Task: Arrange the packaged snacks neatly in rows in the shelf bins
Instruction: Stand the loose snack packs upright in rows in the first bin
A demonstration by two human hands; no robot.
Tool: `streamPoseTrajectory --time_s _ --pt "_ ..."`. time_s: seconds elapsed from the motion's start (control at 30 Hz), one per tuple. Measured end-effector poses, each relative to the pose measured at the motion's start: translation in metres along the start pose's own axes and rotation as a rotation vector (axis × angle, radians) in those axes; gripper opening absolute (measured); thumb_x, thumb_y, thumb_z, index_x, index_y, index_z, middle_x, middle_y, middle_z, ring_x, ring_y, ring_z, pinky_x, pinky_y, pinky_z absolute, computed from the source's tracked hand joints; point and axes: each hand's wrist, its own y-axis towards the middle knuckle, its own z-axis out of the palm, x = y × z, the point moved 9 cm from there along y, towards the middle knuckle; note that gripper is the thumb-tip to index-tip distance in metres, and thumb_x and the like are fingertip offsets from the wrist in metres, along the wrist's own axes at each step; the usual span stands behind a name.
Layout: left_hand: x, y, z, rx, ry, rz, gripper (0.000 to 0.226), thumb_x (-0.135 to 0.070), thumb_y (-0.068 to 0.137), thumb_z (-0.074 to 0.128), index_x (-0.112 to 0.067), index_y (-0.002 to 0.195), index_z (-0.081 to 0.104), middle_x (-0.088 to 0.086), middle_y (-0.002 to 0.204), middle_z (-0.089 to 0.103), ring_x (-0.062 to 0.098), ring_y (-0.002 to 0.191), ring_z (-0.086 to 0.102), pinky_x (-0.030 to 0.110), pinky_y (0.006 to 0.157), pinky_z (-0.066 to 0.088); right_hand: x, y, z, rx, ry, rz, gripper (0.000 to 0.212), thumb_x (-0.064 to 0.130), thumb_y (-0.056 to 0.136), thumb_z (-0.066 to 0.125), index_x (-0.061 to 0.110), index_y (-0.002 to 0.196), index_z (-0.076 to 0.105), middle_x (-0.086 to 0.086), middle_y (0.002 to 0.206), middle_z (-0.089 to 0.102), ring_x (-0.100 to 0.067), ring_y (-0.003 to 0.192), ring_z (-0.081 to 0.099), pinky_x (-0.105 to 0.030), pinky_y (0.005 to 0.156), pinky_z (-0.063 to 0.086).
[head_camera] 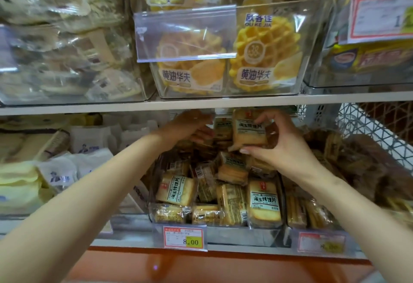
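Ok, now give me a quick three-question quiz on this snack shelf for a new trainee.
1. True or false: the right hand pinches a toast packet over the lower bin.
2. The price tag on that bin's front reads: A) 8.00 B) 3.50 C) 12.00
3. Fill in: the clear upper bin directly above holds packaged ____.

Key: 1 true; 2 A; 3 waffles.
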Motion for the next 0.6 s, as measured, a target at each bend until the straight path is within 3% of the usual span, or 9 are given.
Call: streamPoseTrajectory --time_s 0.07,0.17,0.23,0.3,0.37,0.43,0.5,0.53,0.6 --pt "-0.001 -0.016 0.022 0.135 -0.141 -0.058 0.024 -0.036 0.094 0.045 -0.015 0.093 0.056 0.003 0.079 0.068 0.014 0.071 0.067 0.023 0.066 0.056 0.011 0.005 0.012 -0.018 -0.071 -0.05 0.053 0.029 0.063 0.083 0.028 0.099 0.045 0.013 0.105 0.048 -0.005 0.097 0.048 -0.015 0.075 0.039" --pt "-0.007 -0.025 0.019 0.103 -0.277 -0.009 0.018 -0.029 0.094 0.048 -0.013 0.097 0.055 0.006 0.085 0.064 0.011 0.068 0.066 0.022 0.061 0.054 0.012 0.01 0.026 -0.016 -0.072 -0.044 0.051 0.031 0.064 0.083 0.027 0.099 0.047 0.026 0.095 0.04 -0.004 0.095 0.043 -0.021 0.074 0.037" --pt "-0.008 -0.031 0.016 0.128 -0.285 0.011 0.02 -0.03 0.089 0.054 -0.015 0.101 0.055 0.005 0.087 0.066 0.012 0.071 0.067 0.022 0.061 0.053 0.01 0.011 0.035 0.023 -0.064 -0.035 0.051 0.031 0.065 0.083 0.028 0.101 0.047 0.021 0.099 0.043 -0.005 0.098 0.043 -0.023 0.075 0.035" --pt "-0.004 -0.034 0.014 0.13 -0.23 -0.003 0.027 -0.028 0.081 0.062 -0.017 0.105 0.056 0.004 0.092 0.067 0.015 0.081 0.067 0.025 0.067 0.055 0.01 0.012 0.041 0.067 -0.103 -0.074 0.052 0.032 0.066 0.082 0.027 0.106 0.049 0.013 0.111 0.048 -0.01 0.109 0.043 -0.026 0.084 0.037" --pt "0.004 -0.028 0.002 0.015 -0.203 -0.018 0.03 -0.017 0.082 0.065 -0.013 0.11 0.056 0.004 0.097 0.066 0.016 0.086 0.065 0.024 0.069 0.056 0.01 0.012 0.042 0.118 -0.229 -0.13 0.055 0.039 0.068 0.079 0.028 0.115 0.053 0.007 0.131 0.045 -0.018 0.128 0.033 -0.036 0.103 0.031" --pt "0.011 -0.019 -0.022 -0.17 -0.201 -0.047 0.023 -0.012 0.084 0.064 -0.007 0.105 0.057 0.006 0.093 0.064 0.014 0.076 0.063 0.019 0.058 0.054 0.003 0.015 0.031 0.097 -0.325 -0.138 0.053 0.046 0.071 0.074 0.028 0.118 0.056 0.005 0.141 0.04 -0.022 0.134 0.024 -0.039 0.108 0.024" --pt "0.019 -0.009 -0.043 -0.33 -0.166 -0.08 0.007 -0.012 0.087 0.062 -0.009 0.088 0.055 0.007 0.086 0.061 0.013 0.071 0.059 0.015 0.051 0.052 -0.009 0.018 0.006 -0.028 -0.281 -0.09 0.042 0.042 0.076 0.071 0.023 0.113 0.061 0.0 0.128 0.051 -0.024 0.126 0.036 -0.037 0.101 0.031" --pt "0.023 -0.002 -0.048 -0.37 -0.14 -0.094 0.01 -0.013 0.088 0.061 -0.01 0.081 0.053 0.006 0.082 0.059 0.013 0.07 0.058 0.014 0.049 0.051 -0.016 0.018 -0.008 -0.102 -0.234 -0.065 0.035 0.038 0.079 0.07 0.02 0.108 0.063 -0.002 0.118 0.057 -0.024 0.119 0.043 -0.037 0.096 0.036" --pt "0.031 0.014 -0.048 -0.405 -0.039 -0.143 0.019 -0.019 0.089 0.061 -0.011 0.075 0.051 0.006 0.077 0.058 0.02 0.072 0.058 0.022 0.061 0.053 -0.028 0.018 -0.026 -0.2 -0.18 -0.036 0.022 0.031 0.082 0.068 0.018 0.1 0.065 -0.002 0.104 0.063 -0.025 0.107 0.053 -0.038 0.087 0.042"
